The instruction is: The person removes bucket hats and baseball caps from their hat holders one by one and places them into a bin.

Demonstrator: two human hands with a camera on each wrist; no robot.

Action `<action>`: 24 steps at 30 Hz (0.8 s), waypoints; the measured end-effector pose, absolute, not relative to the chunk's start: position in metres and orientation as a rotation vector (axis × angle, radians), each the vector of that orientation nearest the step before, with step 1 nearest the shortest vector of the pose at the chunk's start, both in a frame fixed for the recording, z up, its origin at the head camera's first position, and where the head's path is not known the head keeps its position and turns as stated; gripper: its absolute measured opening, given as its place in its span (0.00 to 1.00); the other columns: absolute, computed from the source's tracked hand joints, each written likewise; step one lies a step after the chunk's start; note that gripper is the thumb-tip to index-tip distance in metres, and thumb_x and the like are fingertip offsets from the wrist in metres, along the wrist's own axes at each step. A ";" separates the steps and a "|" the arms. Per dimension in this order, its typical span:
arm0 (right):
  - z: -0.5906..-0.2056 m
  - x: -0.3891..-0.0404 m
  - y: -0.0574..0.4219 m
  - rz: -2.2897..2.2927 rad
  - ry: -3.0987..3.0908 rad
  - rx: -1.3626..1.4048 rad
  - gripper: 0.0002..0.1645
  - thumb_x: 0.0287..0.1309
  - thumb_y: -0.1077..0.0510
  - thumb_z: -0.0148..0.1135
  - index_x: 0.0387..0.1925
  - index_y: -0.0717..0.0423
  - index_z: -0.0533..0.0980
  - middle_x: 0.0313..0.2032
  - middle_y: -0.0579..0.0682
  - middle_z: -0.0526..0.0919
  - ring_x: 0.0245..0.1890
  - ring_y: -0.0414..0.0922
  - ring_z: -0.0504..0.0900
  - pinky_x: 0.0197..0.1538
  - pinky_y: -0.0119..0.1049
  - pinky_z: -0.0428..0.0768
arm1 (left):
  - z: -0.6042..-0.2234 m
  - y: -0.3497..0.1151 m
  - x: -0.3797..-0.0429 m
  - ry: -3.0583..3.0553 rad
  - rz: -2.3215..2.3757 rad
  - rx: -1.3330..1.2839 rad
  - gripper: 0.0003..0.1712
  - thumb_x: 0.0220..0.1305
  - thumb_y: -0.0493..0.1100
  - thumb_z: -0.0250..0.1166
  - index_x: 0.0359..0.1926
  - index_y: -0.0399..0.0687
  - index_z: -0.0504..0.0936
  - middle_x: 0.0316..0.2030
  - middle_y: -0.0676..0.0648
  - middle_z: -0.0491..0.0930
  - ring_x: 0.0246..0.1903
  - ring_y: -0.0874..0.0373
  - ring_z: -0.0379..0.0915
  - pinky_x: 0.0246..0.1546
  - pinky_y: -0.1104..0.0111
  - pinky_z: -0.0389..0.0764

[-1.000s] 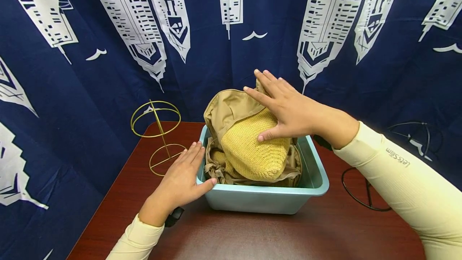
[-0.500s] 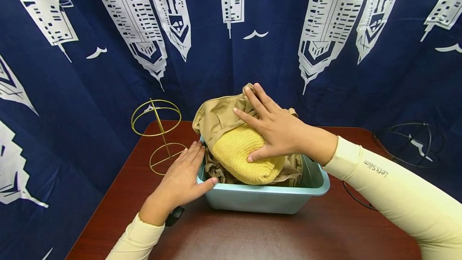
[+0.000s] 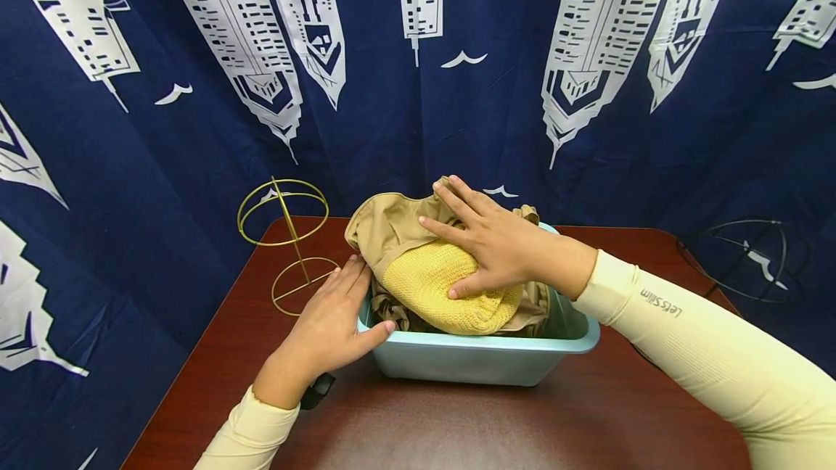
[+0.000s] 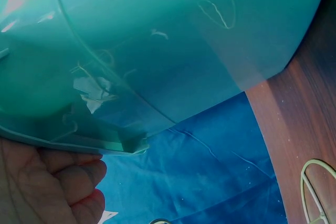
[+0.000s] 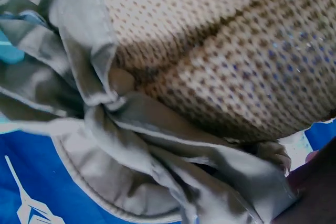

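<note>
A light blue plastic bin (image 3: 457, 361) stands on the table. On top of its contents lies a yellow knitted hat (image 3: 424, 285) with a tan fabric brim (image 3: 388, 227); the right wrist view shows a knotted tan tie (image 5: 105, 103) against the knit (image 5: 220, 77). My right hand (image 3: 493, 245) presses on the hat from above, fingers spread and straight. My left hand (image 3: 326, 325) rests along the bin's left rim, fingers straight and thumb at the front corner. In the left wrist view its fingers (image 4: 79, 182) lie under the rim. Crumpled tan cloth (image 3: 395, 310) beneath the hat is mostly hidden.
A gold wire stand (image 3: 294, 238) with rings is left of the bin, on the reddish-brown table (image 3: 444, 426). A black wire stand (image 3: 744, 260) is at the right, partly behind my sleeve. A navy curtain (image 3: 418, 129) with white buildings hangs behind.
My right hand has moved down and slightly left, pushing the hat lower into the bin and flattening it. The brim has shifted left and down. My left hand has stayed on the rim.
</note>
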State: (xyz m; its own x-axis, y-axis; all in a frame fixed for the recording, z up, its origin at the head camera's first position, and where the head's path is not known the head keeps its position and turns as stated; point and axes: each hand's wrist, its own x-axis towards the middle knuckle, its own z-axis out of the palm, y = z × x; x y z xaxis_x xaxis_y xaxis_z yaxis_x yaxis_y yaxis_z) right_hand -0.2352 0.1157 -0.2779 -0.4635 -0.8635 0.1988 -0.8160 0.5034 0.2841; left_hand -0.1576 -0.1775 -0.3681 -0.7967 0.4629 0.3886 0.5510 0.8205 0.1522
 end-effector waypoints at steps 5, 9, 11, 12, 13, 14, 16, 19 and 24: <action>-0.291 -0.240 0.118 -0.251 -2.476 1.408 0.59 0.52 0.16 0.49 0.77 0.44 0.57 0.77 0.64 0.38 0.76 0.62 0.32 0.73 0.57 0.48 | -0.368 -0.178 -0.158 -2.683 -0.375 -0.760 0.54 0.61 0.68 0.58 0.73 0.32 0.59 0.73 0.36 0.58 0.74 0.45 0.50 0.71 0.51 0.55; -0.302 -0.246 0.118 -0.291 -2.524 1.379 0.57 0.53 0.16 0.46 0.77 0.41 0.56 0.77 0.64 0.39 0.76 0.62 0.34 0.73 0.56 0.50 | -0.369 -0.178 -0.158 -2.703 -0.380 -0.745 0.53 0.62 0.69 0.57 0.72 0.31 0.62 0.73 0.36 0.57 0.74 0.46 0.48 0.72 0.52 0.54; -0.307 -0.249 0.117 -0.298 -2.551 1.363 0.56 0.54 0.16 0.45 0.77 0.40 0.55 0.77 0.64 0.40 0.76 0.63 0.35 0.73 0.57 0.51 | -0.369 -0.178 -0.157 -2.713 -0.381 -0.739 0.53 0.62 0.70 0.57 0.71 0.30 0.63 0.73 0.36 0.57 0.74 0.47 0.48 0.72 0.52 0.53; -0.309 -0.250 0.117 -0.296 -2.557 1.363 0.56 0.55 0.17 0.46 0.77 0.40 0.56 0.77 0.64 0.41 0.76 0.63 0.36 0.72 0.57 0.51 | -0.369 -0.178 -0.157 -2.717 -0.387 -0.739 0.53 0.62 0.69 0.57 0.71 0.30 0.63 0.73 0.36 0.57 0.74 0.47 0.47 0.72 0.52 0.53; -0.311 -0.251 0.117 -0.294 -2.568 1.360 0.55 0.55 0.17 0.46 0.77 0.39 0.56 0.77 0.64 0.41 0.76 0.64 0.36 0.72 0.57 0.52 | -0.369 -0.178 -0.157 -2.718 -0.391 -0.739 0.53 0.62 0.69 0.58 0.70 0.30 0.64 0.73 0.36 0.57 0.74 0.47 0.47 0.72 0.52 0.53; -0.313 -0.252 0.116 -0.290 -2.574 1.361 0.55 0.55 0.18 0.47 0.77 0.39 0.56 0.77 0.64 0.42 0.75 0.64 0.37 0.72 0.58 0.52 | -0.369 -0.177 -0.157 -2.718 -0.394 -0.740 0.52 0.62 0.69 0.58 0.70 0.30 0.64 0.73 0.36 0.57 0.74 0.47 0.47 0.72 0.52 0.53; -0.316 -0.253 0.115 -0.282 -2.573 1.370 0.53 0.56 0.19 0.49 0.76 0.39 0.58 0.76 0.65 0.44 0.75 0.65 0.39 0.71 0.58 0.54 | -0.369 -0.178 -0.157 -2.717 -0.397 -0.740 0.52 0.62 0.69 0.58 0.70 0.30 0.64 0.73 0.36 0.57 0.74 0.46 0.47 0.72 0.52 0.53; -0.320 -0.254 0.114 -0.291 -2.586 1.389 0.51 0.57 0.21 0.50 0.76 0.39 0.59 0.75 0.66 0.47 0.74 0.67 0.41 0.71 0.58 0.55 | -0.369 -0.178 -0.158 -2.713 -0.389 -0.739 0.53 0.62 0.69 0.57 0.71 0.30 0.63 0.73 0.36 0.58 0.74 0.46 0.48 0.72 0.52 0.53; -0.328 -0.253 0.111 -0.289 -2.655 1.387 0.50 0.58 0.22 0.50 0.76 0.37 0.58 0.75 0.66 0.48 0.74 0.69 0.42 0.71 0.59 0.54 | -0.370 -0.179 -0.159 -2.717 -0.387 -0.735 0.54 0.62 0.71 0.56 0.71 0.30 0.63 0.72 0.36 0.59 0.74 0.47 0.48 0.72 0.52 0.53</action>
State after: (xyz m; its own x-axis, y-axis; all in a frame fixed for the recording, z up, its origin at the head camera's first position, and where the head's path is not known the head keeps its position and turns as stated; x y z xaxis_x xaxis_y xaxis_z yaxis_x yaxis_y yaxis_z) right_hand -0.2534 0.1110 -0.3275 -0.5683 -0.8223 0.0280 -0.7971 0.5587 0.2290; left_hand -0.1587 -0.1788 -0.3698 -0.8246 0.4432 0.3517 0.5238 0.8329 0.1785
